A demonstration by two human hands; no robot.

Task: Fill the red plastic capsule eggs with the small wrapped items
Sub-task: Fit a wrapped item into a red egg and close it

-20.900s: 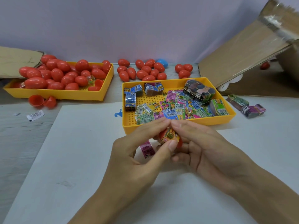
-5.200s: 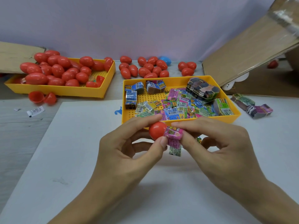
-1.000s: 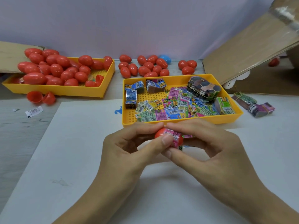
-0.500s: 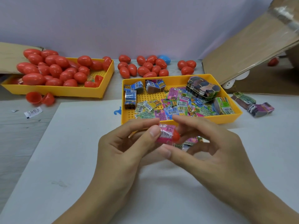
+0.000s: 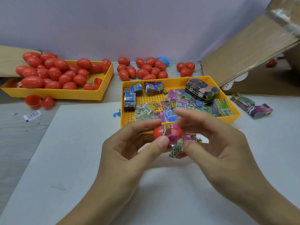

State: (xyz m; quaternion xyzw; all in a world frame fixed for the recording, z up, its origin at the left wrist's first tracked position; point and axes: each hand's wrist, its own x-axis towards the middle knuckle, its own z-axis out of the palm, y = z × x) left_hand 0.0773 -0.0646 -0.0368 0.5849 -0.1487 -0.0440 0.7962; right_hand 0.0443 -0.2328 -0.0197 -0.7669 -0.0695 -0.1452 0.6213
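Observation:
My left hand (image 5: 129, 153) pinches a red capsule egg (image 5: 158, 132) between thumb and forefinger, above the white board. A pink wrapped item (image 5: 171, 133) sticks out of the egg's seam between its two halves. My right hand (image 5: 217, 143) is beside the egg with blurred fingers close to its right half; whether it grips is unclear. More wrapped items (image 5: 190, 138) lie under my hands. The yellow tray of wrapped items (image 5: 128, 88) is just behind.
A second yellow tray (image 5: 53, 94) at back left holds several red eggs. Loose red eggs (image 5: 142, 70) and one blue egg (image 5: 164, 60) lie by the wall. Two open egg halves (image 5: 39, 101) lie left. Cardboard (image 5: 250, 46) leans right, bundles (image 5: 251, 106) below.
The egg has turned in my left hand, so its halves now face sideways with the pink wrapper caught between them. My right fingers have loosened and shifted slightly right.

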